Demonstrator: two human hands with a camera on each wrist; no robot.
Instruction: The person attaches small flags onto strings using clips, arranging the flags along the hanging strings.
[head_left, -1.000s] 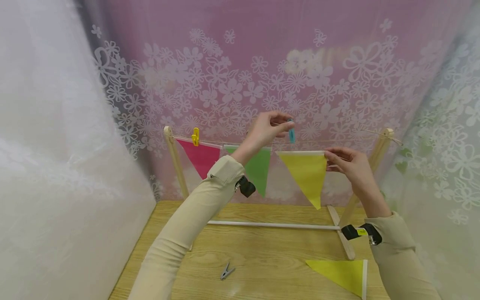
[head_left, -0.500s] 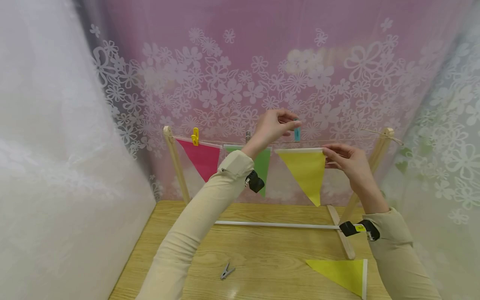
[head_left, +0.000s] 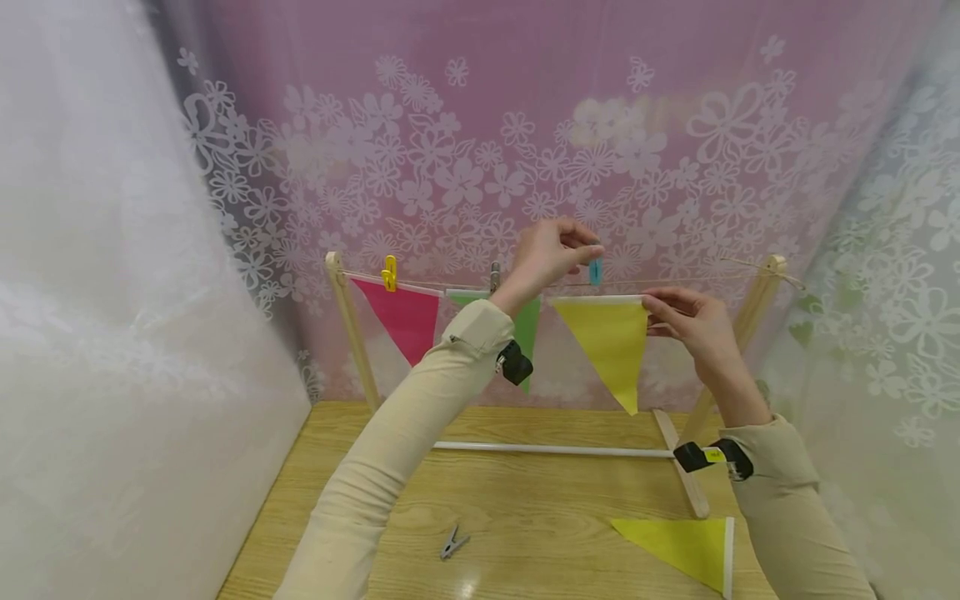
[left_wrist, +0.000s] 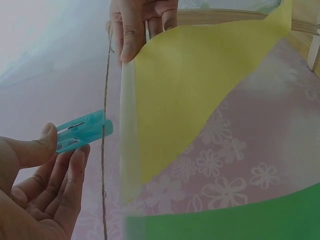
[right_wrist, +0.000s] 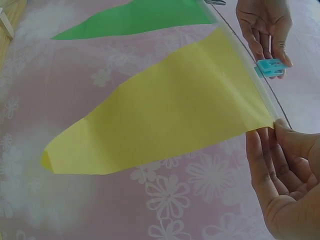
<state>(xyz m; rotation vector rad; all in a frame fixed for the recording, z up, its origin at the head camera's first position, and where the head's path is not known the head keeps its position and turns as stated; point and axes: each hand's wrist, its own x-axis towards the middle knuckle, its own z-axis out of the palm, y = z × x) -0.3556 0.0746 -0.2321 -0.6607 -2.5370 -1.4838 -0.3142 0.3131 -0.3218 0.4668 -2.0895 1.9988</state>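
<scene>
My left hand [head_left: 551, 254] pinches a blue clothespin [head_left: 596, 271] at the string, above the yellow pennant [head_left: 606, 346]. In the left wrist view the tips of the clothespin [left_wrist: 85, 131] straddle or overlap the string [left_wrist: 104, 175], and the white edge of the pennant [left_wrist: 175, 90] stands a small gap away. My right hand [head_left: 693, 325] pinches the upper right corner of this pennant between thumb and fingers. In the right wrist view the clothespin [right_wrist: 271, 68] lies beside the white edge; whether it touches there I cannot tell.
On the string hang a red pennant [head_left: 401, 312] with a yellow clothespin [head_left: 389, 273] and a green pennant [head_left: 529, 333] with a grey one [head_left: 495, 275]. Wooden posts [head_left: 352, 333] hold the string. Another yellow pennant [head_left: 686, 546] and a grey clothespin [head_left: 453, 543] lie on the table [head_left: 540, 500].
My left hand has moved slightly right with the blue clothespin, uncovering the grey clothespin on the string. My right hand has raised the yellow pennant a little, closer to the string.
</scene>
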